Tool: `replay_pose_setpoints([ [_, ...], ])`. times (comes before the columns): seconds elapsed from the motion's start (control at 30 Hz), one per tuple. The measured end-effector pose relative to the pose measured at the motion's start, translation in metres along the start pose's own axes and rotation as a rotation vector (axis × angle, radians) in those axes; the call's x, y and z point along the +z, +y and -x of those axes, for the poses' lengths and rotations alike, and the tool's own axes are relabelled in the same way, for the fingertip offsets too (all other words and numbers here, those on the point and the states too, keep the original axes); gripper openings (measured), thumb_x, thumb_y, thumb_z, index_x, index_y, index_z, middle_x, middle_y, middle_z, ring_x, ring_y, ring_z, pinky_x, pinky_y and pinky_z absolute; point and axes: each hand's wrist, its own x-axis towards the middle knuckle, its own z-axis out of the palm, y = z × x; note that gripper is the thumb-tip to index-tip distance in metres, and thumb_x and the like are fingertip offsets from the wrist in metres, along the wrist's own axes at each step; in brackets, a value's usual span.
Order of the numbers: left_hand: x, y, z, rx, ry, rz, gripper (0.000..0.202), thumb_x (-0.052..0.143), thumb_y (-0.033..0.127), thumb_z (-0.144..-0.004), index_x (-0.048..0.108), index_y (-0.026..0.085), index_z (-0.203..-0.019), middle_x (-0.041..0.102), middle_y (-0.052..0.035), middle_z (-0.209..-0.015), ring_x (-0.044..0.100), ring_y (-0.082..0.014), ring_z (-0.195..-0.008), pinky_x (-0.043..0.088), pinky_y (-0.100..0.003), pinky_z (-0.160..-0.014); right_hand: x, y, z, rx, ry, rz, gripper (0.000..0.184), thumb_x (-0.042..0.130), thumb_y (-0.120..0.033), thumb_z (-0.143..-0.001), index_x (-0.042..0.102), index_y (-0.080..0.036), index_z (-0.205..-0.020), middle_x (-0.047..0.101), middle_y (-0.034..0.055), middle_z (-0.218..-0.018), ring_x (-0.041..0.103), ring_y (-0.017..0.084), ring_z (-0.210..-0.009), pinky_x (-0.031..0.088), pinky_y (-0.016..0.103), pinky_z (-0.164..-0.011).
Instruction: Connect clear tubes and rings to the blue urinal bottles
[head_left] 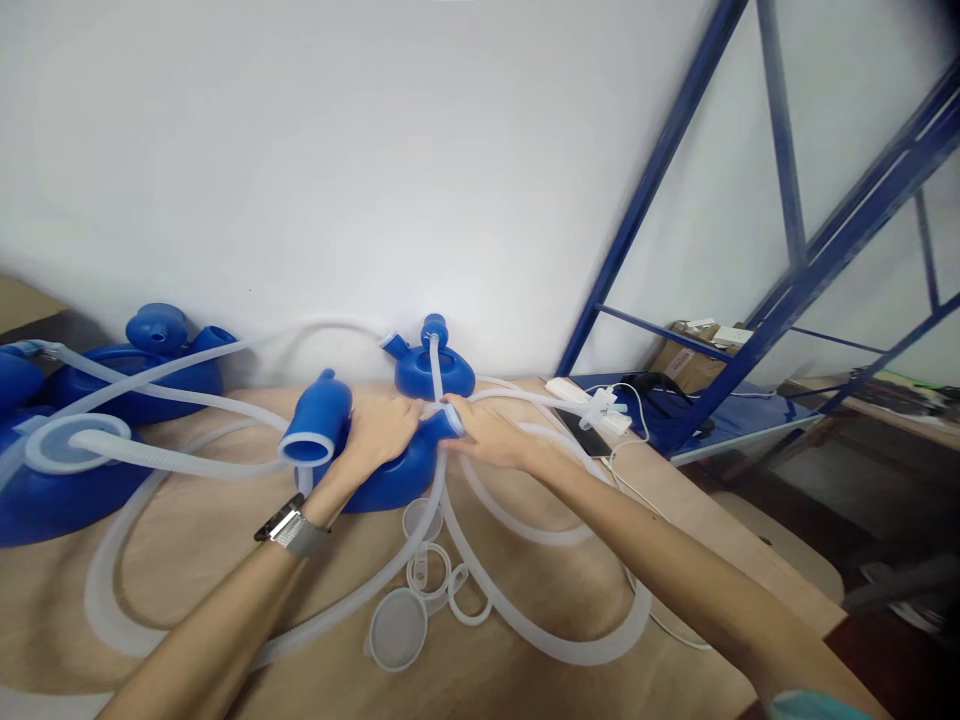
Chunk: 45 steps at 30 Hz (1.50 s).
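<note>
A blue plastic urinal bottle [391, 484] lies on the table with both my hands on it. My left hand [384, 432], with a watch on its wrist, is closed over the top of the bottle, hiding its handle. At the white-rimmed neck [441, 426], my right hand [484, 430] has its fingers wrapped around the opening. Left of my left hand stands a blue spout piece [322, 405] with a pale ring; whether it is joined to the bottle is unclear. A translucent hose [401, 560] runs below the neck, beside loose white lids [398, 629] and a ring [470, 596].
Another blue bottle [427, 370] stands against the wall, with more bottles [75, 490] on the left. Hoses [555, 648] loop over the wooden table [600, 690]. At right are a phone [581, 432], a white power strip [600, 408] with cables, and a blue metal frame [652, 190].
</note>
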Motion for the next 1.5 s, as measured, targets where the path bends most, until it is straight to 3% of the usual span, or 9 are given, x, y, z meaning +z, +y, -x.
replay_pose_setpoints([
  [0.2,-0.005,-0.011,0.004,0.099,-0.040,0.107,0.047,0.029,0.039,-0.109,0.073,0.025,-0.119,0.073,-0.0077,-0.133,0.066,-0.0288,-0.124,0.045,-0.040,-0.105,-0.017,-0.005,-0.006,0.012,-0.116,-0.043,0.059,0.064,-0.052,-0.098,0.042,-0.015,-0.138,0.072,0.0146,-0.114,0.072,0.030,-0.101,0.053,0.036,-0.084],
  [0.3,-0.007,-0.014,0.005,0.094,-0.064,0.154,0.049,0.029,0.044,-0.109,0.074,0.027,-0.117,0.076,-0.0055,-0.128,0.069,-0.0279,-0.119,0.048,-0.036,-0.102,-0.029,-0.015,-0.007,0.071,-0.158,-0.023,0.052,0.060,-0.063,-0.097,0.048,-0.020,-0.124,0.074,0.0113,-0.109,0.073,0.029,-0.094,0.051,0.032,-0.076],
  [0.47,-0.004,-0.016,0.004,0.070,-0.057,0.185,0.040,0.038,0.042,-0.106,0.071,0.027,-0.122,0.076,-0.0069,-0.126,0.070,-0.0292,-0.116,0.051,-0.036,-0.095,-0.038,-0.039,-0.013,0.269,-0.131,0.048,0.065,0.038,-0.080,-0.096,0.058,-0.021,-0.111,0.077,0.0151,-0.109,0.074,0.035,-0.100,0.050,0.036,-0.081],
  [0.6,-0.003,-0.016,0.004,0.057,-0.033,0.186,0.040,0.042,0.045,-0.105,0.069,0.029,-0.131,0.073,-0.0061,-0.135,0.068,-0.0297,-0.122,0.052,-0.035,-0.097,-0.034,-0.055,-0.021,0.378,-0.029,0.083,0.067,0.033,-0.076,-0.100,0.069,-0.019,-0.097,0.077,0.0177,-0.113,0.072,0.037,-0.111,0.049,0.039,-0.090],
  [0.73,-0.006,-0.015,0.008,0.086,-0.023,0.169,0.036,0.045,0.044,-0.105,0.072,0.038,-0.128,0.076,-0.0020,-0.128,0.069,-0.0279,-0.120,0.051,-0.034,-0.099,-0.029,-0.059,-0.028,0.382,-0.004,0.050,0.043,0.048,-0.056,-0.099,0.073,-0.022,-0.110,0.078,0.0125,-0.118,0.072,0.033,-0.112,0.049,0.036,-0.089],
  [0.87,-0.008,-0.015,0.011,0.111,-0.034,0.132,0.040,0.040,0.044,-0.106,0.072,0.038,-0.130,0.076,-0.0056,-0.122,0.071,-0.0291,-0.116,0.052,-0.037,-0.097,-0.028,-0.054,-0.031,0.352,-0.030,0.024,0.036,0.053,-0.049,-0.096,0.073,-0.027,-0.115,0.078,0.0085,-0.118,0.072,0.032,-0.113,0.050,0.036,-0.089],
  [1.07,-0.006,-0.016,0.010,0.111,-0.070,0.057,0.044,0.036,0.044,-0.107,0.068,0.037,-0.136,0.075,-0.0105,-0.117,0.072,-0.0320,-0.109,0.054,-0.040,-0.089,-0.029,-0.047,-0.036,0.325,-0.071,-0.004,0.036,0.054,-0.048,-0.096,0.075,-0.030,-0.119,0.078,0.0066,-0.116,0.071,0.033,-0.114,0.051,0.039,-0.092],
  [1.3,-0.005,-0.007,0.013,0.109,-0.069,-0.037,0.046,0.035,0.042,-0.108,0.071,0.029,-0.133,0.073,-0.0156,-0.120,0.069,-0.0340,-0.114,0.049,-0.047,-0.099,-0.029,-0.040,-0.042,0.299,-0.119,-0.045,0.039,0.059,-0.047,-0.096,0.076,-0.026,-0.124,0.080,0.0057,-0.113,0.073,0.028,-0.110,0.052,0.032,-0.092],
  [1.5,-0.004,-0.001,0.018,0.098,-0.057,-0.069,0.046,0.034,0.040,-0.108,0.065,0.028,-0.139,0.066,-0.0189,-0.131,0.062,-0.0388,-0.122,0.043,-0.059,-0.103,-0.021,-0.051,-0.028,0.275,0.047,0.010,0.051,0.054,-0.041,-0.103,0.056,-0.020,-0.149,0.065,0.0130,-0.145,0.058,0.032,-0.136,0.040,0.047,-0.115],
])
